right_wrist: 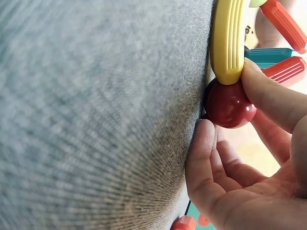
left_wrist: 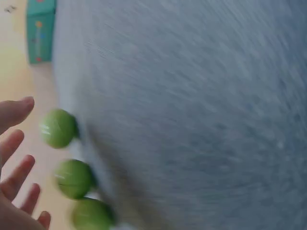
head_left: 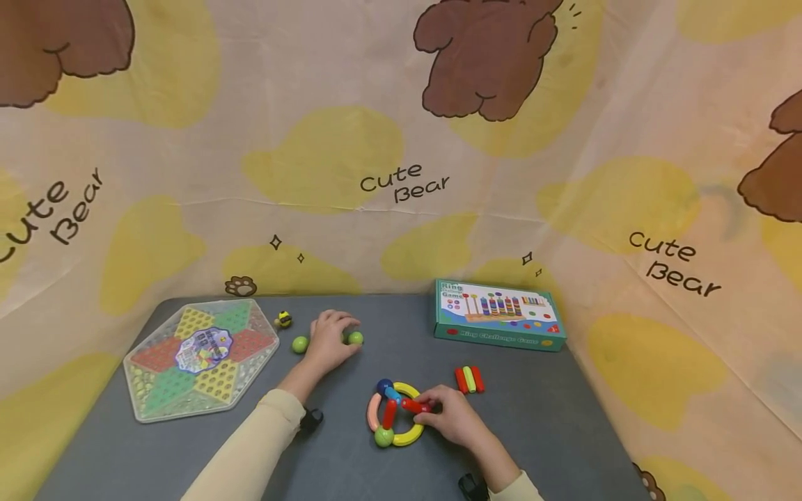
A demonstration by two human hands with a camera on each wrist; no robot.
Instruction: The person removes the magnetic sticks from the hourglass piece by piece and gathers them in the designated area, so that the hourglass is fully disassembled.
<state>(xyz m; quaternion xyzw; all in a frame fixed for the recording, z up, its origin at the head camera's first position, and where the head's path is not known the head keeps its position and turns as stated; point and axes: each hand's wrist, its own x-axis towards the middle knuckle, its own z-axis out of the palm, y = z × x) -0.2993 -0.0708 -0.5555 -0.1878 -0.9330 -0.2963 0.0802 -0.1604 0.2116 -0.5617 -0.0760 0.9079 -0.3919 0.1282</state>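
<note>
Works over a gray tabletop (head_left: 532, 403) with both forearms stretched in from the near side. Has a ring-shaped rod-and-ball build (head_left: 389, 415) lying there, nearly round and so without a clear long axis, with red and blue rods leaning in toward its middle. Keeps to the build's right side with the right hand (head_left: 452, 416), angled inward. Extends the left hand (head_left: 330, 341) beyond the build and to its left, back upward, fingers loosely spread, with no hold visible; cannot tell whether touching. Has loose green balls (left_wrist: 74, 178) right beside those fingers, roughly in a row, far nearer to the left hand than to the right. Pinches the build's dark red ball (right_wrist: 231, 104) between right thumb and fingers.
</note>
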